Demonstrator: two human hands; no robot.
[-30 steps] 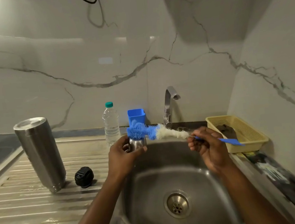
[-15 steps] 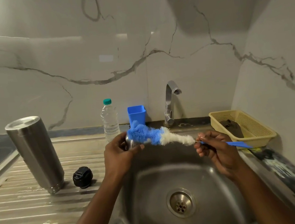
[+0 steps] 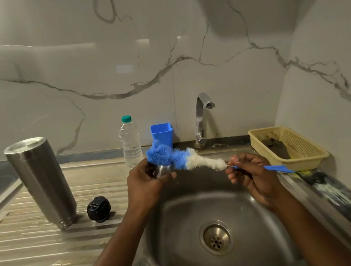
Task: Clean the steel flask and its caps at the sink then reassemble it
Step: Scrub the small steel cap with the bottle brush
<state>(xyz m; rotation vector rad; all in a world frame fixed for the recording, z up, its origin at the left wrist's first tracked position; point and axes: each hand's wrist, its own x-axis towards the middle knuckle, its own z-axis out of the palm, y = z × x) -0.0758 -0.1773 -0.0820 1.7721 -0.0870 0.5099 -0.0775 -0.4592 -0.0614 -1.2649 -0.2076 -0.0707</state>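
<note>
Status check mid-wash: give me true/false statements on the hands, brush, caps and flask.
1. The left hand holds a small steel cap above the sink. True.
2. The right hand grips the brush by its blue bristles. False: it holds the handle end, and the blue bristles are at the steel cap.
3. The black cap is screwed onto the flask. False: it sits on the drainboard beside the flask.
4. No water visibly runs from the tap. True.
</note>
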